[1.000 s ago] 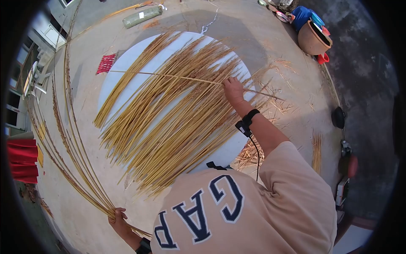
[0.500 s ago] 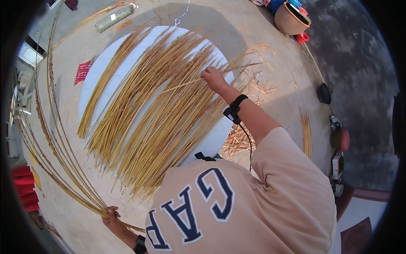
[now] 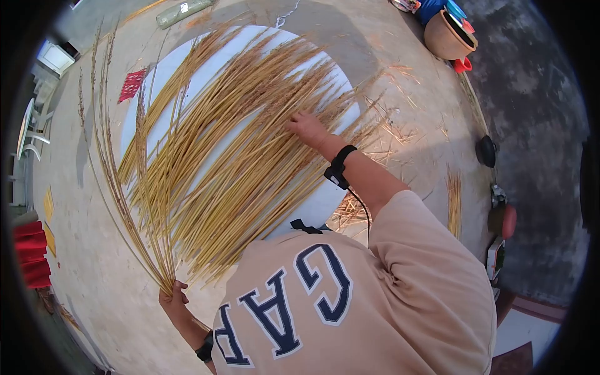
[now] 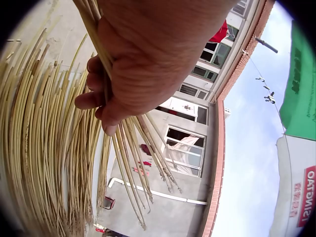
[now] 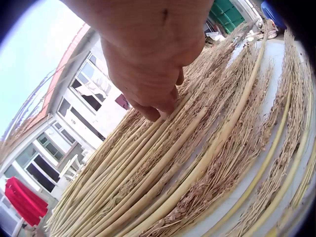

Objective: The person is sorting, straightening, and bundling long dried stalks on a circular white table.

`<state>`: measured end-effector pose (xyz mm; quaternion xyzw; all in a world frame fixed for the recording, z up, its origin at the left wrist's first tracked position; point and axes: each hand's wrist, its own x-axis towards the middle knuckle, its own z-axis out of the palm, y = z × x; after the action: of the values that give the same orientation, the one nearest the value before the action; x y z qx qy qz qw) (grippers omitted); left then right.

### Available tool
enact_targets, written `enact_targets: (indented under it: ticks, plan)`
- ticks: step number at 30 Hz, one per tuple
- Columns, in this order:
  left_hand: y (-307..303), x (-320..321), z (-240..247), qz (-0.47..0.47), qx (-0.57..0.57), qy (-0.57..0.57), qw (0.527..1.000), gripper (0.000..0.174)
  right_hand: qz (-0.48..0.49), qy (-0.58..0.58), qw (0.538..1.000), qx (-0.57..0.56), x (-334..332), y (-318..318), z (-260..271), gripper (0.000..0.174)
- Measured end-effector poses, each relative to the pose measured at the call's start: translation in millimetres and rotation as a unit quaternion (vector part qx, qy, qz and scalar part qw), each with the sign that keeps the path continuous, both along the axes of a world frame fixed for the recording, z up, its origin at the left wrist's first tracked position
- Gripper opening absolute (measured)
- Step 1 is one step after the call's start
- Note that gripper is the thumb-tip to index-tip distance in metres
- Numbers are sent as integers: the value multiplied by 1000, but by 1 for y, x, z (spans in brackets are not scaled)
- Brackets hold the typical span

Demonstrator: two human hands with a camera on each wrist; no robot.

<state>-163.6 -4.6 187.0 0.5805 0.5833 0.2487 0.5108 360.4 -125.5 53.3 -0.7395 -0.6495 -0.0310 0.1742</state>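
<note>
Over white sheet (image 3: 328, 203) | left grip (image 3: 174, 295) clenches bundle (image 3: 134, 187), tips up-left | right grip (image 3: 306, 127) touches diagonal stalks (image 3: 237, 162), pinch unclear

Soft, even daylight is filling the head view, a faint broad shadow lying across its upper middle. The fisheye is bending everything, blacking out the corners. Close to the wrist lenses, my left hand (image 4: 143, 54) and right hand (image 5: 148, 54) are looking soft; sky (image 4: 247, 163) is glaring lower right.
</note>
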Motion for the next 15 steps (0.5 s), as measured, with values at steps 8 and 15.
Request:
enact_targets:
  ticks: [8,15]
  plan:
    - [3,2,-10,-1,90,129,988,18,-44,22,998,-42,-47,54,47,29]
    - [9,28,-2,-70,210,347,911,25,133,-4,985,-111,-132,85,10,55]
